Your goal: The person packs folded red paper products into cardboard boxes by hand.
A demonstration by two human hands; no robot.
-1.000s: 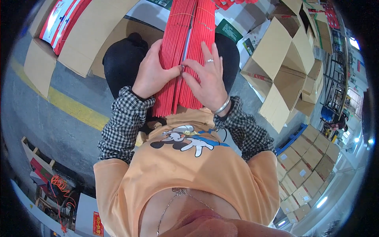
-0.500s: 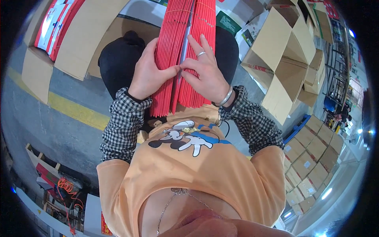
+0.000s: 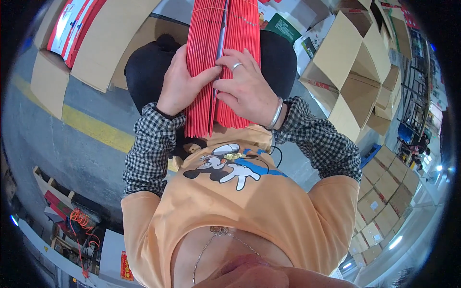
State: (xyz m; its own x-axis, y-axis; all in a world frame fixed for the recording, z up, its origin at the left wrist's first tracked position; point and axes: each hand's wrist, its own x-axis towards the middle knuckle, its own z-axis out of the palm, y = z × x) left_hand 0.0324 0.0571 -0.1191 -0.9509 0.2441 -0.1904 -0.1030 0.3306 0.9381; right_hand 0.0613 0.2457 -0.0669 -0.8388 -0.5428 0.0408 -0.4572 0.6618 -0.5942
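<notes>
Along the gap between two bundles of thin red sheets, the right hand (image 3: 252, 89) lies with its fingers bent across the right bundle (image 3: 244, 33) and their tips at the gap; whether they pinch a sheet, I cannot tell. Half a second earlier, two of those fingers pointed up, away from the body; now they are curled toward the left thumb. The left hand (image 3: 180, 89) stays gripping the left bundle (image 3: 202, 43), thumb over the sheet edges, fingers along the outer side. Both bundles remain side by side between the knees, their near ends by the peach T-shirt (image 3: 230, 206). A thin band (image 3: 209, 8) crosses the left bundle's far part.

Farther out, black trousers (image 3: 281, 62) flank the bundles; what bears them is hidden. The floor (image 3: 96, 161) is grey, with a yellow stripe (image 3: 98, 129) running to the left. An open carton (image 3: 113, 43) holding red-and-white goods stands at the upper left, an orange coiled hose (image 3: 79, 218) lies lower left. Rightward are open empty cartons (image 3: 336, 48) and, beyond them, stacked boxes (image 3: 377, 206).
</notes>
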